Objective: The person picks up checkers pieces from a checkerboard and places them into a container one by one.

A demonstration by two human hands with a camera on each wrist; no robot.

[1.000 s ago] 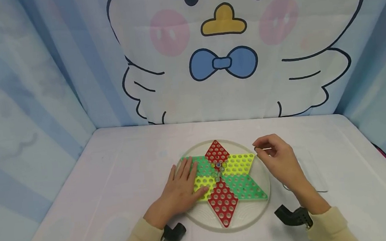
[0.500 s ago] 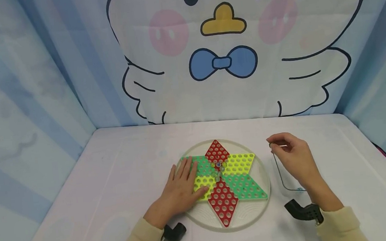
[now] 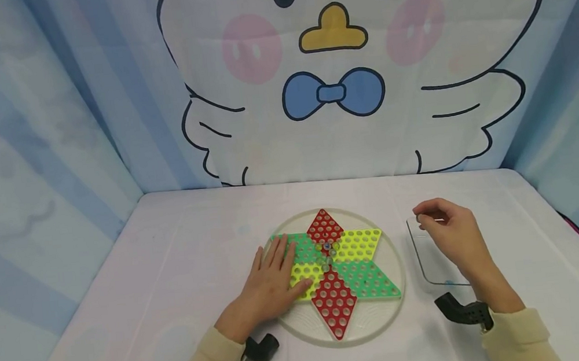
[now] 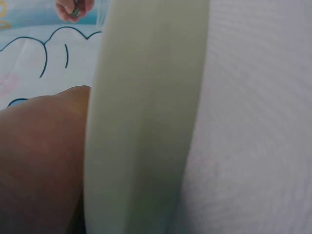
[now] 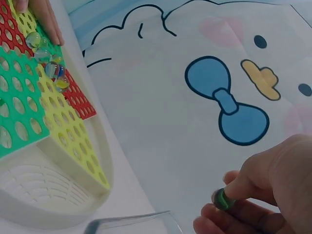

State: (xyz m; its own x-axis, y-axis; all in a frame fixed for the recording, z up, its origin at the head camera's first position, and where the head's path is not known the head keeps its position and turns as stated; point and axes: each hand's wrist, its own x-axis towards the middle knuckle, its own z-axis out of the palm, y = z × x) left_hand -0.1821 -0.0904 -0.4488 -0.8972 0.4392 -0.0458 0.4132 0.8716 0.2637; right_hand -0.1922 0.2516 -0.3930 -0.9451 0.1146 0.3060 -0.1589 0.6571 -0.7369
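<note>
A round Chinese checkers board (image 3: 393, 310) with a red, yellow and green star of holes lies on the table. My left hand (image 3: 273, 286) rests on its left side, fingers straight and spread over the green and yellow parts. Several glass marbles (image 3: 327, 253) sit together at the star's centre. To the right of the board, my right hand (image 3: 454, 240) pinches a green marble (image 5: 223, 200) between thumb and fingers. It is above a clear rectangular box (image 3: 419, 261), hiding part of it. In the left wrist view the board's pale side (image 4: 146, 122) blocks most of the scene.
The table has a pale cloth (image 3: 124, 312). A curtain with a cartoon face and blue bow tie (image 3: 333, 93) hangs behind it, and blue-striped curtains (image 3: 39, 140) stand at the sides. Dark cameras (image 3: 464, 309) are worn on both wrists.
My right hand has moved right, from the board's upper right edge to above the clear box, still pinching the marble. My left hand has stayed in place on the board.
</note>
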